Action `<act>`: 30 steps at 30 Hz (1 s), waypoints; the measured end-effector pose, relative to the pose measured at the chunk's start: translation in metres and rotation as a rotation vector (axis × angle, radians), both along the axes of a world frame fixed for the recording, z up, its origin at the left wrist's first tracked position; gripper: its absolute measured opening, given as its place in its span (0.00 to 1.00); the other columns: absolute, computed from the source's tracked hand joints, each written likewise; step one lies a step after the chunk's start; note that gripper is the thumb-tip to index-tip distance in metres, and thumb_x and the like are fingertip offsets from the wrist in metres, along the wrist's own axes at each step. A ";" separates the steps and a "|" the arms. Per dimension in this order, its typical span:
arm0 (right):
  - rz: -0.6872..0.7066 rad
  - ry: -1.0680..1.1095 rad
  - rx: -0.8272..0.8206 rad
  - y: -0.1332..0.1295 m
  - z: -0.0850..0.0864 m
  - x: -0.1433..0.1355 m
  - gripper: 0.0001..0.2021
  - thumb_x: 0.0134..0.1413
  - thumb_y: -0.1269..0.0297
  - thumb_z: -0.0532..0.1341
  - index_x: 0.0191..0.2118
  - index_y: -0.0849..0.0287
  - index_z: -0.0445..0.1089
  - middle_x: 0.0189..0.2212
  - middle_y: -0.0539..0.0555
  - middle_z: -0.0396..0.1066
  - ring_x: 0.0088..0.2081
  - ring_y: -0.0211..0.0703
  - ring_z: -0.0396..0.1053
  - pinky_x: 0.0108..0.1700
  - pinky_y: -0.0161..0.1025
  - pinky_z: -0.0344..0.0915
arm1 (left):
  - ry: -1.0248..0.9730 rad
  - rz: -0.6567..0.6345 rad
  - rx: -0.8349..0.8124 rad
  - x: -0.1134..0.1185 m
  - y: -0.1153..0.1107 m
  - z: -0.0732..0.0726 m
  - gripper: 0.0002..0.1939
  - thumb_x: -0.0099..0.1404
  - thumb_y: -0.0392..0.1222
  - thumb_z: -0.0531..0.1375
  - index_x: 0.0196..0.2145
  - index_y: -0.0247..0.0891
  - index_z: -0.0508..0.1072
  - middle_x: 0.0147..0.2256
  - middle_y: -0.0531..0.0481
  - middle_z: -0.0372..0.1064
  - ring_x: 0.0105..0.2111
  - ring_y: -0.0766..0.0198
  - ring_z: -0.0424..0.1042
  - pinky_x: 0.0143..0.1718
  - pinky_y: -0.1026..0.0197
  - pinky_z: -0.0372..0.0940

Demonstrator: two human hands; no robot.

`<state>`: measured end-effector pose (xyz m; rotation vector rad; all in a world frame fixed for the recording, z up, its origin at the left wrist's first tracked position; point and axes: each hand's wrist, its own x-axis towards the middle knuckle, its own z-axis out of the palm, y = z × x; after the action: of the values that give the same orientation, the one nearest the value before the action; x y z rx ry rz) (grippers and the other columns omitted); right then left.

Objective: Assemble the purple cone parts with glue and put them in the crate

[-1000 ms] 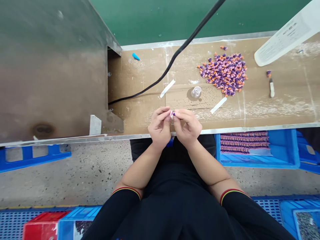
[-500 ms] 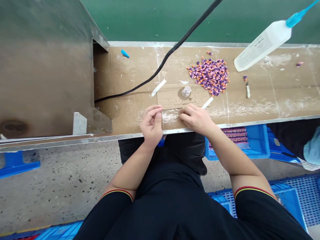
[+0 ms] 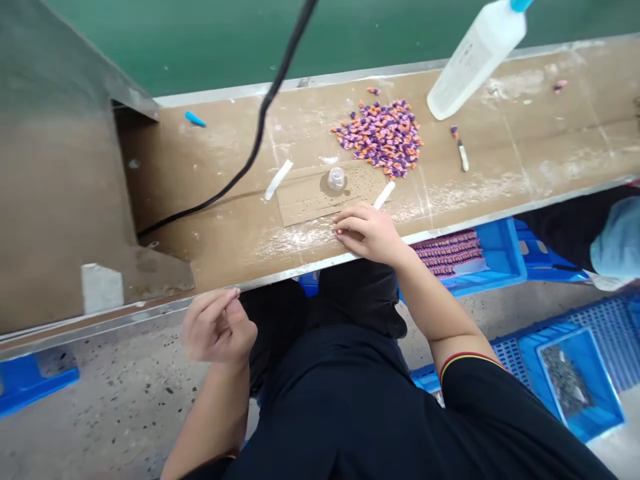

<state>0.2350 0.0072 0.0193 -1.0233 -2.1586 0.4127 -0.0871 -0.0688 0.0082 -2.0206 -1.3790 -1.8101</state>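
My left hand (image 3: 217, 327) is in the air in front of the bench's near edge, slightly blurred. Its thumb and fingers are pinched together, and what they hold, if anything, is too small to make out. Low over the cardboard, my right hand (image 3: 370, 232) has its fingers curled, with a tiny orange piece (image 3: 339, 232) at the fingertips. Just behind that hand lies a white strip (image 3: 385, 195). A small clear cup (image 3: 337, 178) stands on a wet cardboard sheet (image 3: 300, 208). Beyond it is a heap of small purple, pink and orange pieces (image 3: 387, 137).
A white squeeze bottle (image 3: 475, 60) leans at the back right. Near it lies a small white-handled tool (image 3: 463, 157). A black cable (image 3: 255, 143) hangs across the left side, by a metal housing (image 3: 60, 180). Below the bench sits a blue bin (image 3: 505, 257) with rows of similar pieces.
My left hand has moved left and toward me, off the bench. My right hand stays low over the cardboard, and an orange piece now shows at its fingertips. The camera view has shifted and tilted.
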 end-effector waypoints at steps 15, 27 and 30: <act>-1.119 -0.633 -1.045 -0.144 -0.037 0.261 0.14 0.69 0.66 0.61 0.53 0.64 0.79 0.52 0.63 0.81 0.52 0.48 0.79 0.57 0.37 0.71 | -0.071 -0.252 -0.080 0.081 0.068 -0.014 0.06 0.56 0.42 0.66 0.30 0.42 0.84 0.25 0.49 0.79 0.22 0.58 0.76 0.24 0.59 0.69; -0.857 -0.977 -1.342 -0.128 -0.082 0.281 0.11 0.65 0.67 0.68 0.49 0.65 0.83 0.53 0.67 0.80 0.56 0.55 0.78 0.57 0.42 0.71 | -0.044 -0.287 0.009 0.080 0.066 -0.015 0.10 0.58 0.38 0.66 0.38 0.43 0.87 0.28 0.49 0.81 0.23 0.61 0.77 0.25 0.61 0.70; -0.826 -1.000 -1.341 -0.128 -0.091 0.285 0.13 0.65 0.62 0.69 0.49 0.67 0.81 0.50 0.67 0.80 0.53 0.51 0.79 0.58 0.46 0.73 | -0.070 -0.206 -0.103 0.078 0.066 -0.016 0.07 0.56 0.45 0.66 0.30 0.44 0.85 0.24 0.49 0.78 0.22 0.60 0.74 0.24 0.59 0.68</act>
<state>0.5196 -0.1206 -0.0713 -3.2203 -1.6647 1.1279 -0.0088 -0.0031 -0.0083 -2.2465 -1.3524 -1.9464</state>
